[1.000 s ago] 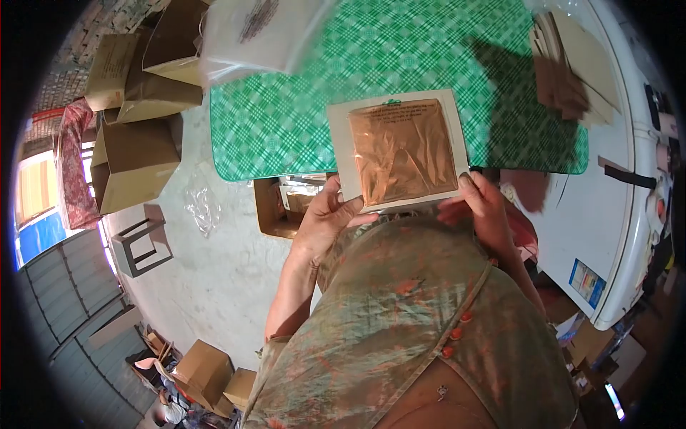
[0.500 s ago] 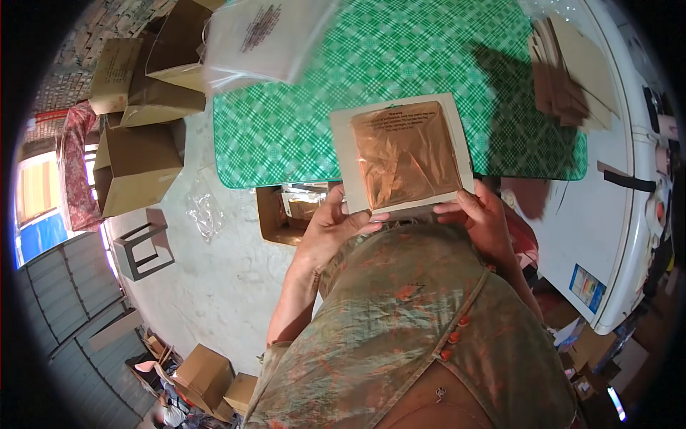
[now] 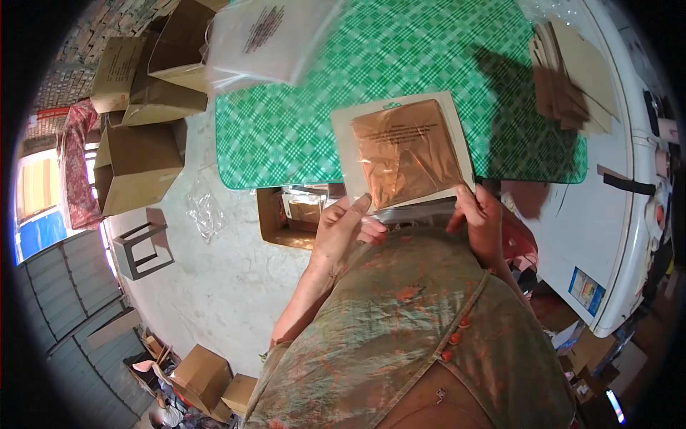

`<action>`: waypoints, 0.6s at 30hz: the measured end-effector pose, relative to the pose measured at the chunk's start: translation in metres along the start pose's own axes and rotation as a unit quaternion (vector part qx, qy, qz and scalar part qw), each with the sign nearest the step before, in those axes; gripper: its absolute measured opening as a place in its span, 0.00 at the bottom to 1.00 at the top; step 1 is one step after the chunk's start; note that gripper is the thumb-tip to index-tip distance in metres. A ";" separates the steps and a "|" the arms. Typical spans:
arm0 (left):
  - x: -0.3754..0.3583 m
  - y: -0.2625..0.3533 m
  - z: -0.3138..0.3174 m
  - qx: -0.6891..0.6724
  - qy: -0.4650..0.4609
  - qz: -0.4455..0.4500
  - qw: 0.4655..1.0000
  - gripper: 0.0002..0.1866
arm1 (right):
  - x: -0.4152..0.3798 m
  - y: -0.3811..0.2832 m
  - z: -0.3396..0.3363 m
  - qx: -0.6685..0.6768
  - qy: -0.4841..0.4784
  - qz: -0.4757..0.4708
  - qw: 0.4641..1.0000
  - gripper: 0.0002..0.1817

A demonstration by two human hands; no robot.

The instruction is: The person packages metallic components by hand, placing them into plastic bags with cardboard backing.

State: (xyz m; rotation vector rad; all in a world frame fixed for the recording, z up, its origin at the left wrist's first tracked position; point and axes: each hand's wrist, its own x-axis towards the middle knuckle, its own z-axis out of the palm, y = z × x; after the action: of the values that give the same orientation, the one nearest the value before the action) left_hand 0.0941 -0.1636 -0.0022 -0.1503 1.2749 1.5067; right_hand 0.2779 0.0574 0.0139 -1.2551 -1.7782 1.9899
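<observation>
I hold a flat packet [image 3: 401, 151], a pale card with a copper-coloured sheet under clear plastic printed with small dark text. It hangs over the near edge of the green checked table [image 3: 314, 121]. My left hand [image 3: 343, 227] pinches its lower left edge with thumb up. At the lower right corner my right hand [image 3: 477, 218] grips the packet. Both hands are close to my chest.
A stack of clear printed bags [image 3: 264, 36] lies at the table's far left. Brown paper pieces [image 3: 568, 71] sit at the right end. An open carton [image 3: 286, 214] stands under the table. Cardboard boxes [image 3: 136, 164] crowd the floor at left; a white appliance [image 3: 614, 214] is at right.
The packet tilted slightly. My left hand shifted from flat under the lower edge to a pinch with the thumb raised. My right hand slid toward the lower right corner.
</observation>
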 end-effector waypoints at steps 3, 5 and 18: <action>-0.001 0.005 0.014 -0.010 0.011 0.047 0.999 0.17 | 0.002 -0.008 0.009 0.005 0.013 -0.035 0.999 0.19; 0.000 0.016 0.024 -0.003 0.011 0.067 0.998 0.18 | 0.007 -0.010 0.010 0.007 0.014 -0.058 0.998 0.19; 0.029 0.061 0.026 0.164 -0.030 0.085 0.982 0.29 | 0.039 -0.020 -0.007 -0.369 0.225 -0.418 0.799 0.11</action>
State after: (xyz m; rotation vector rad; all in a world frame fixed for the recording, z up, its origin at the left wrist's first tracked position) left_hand 0.0495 -0.1141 0.0266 0.2224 1.4975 1.4075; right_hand 0.2504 0.0926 0.0145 -0.7150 -2.3016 0.4676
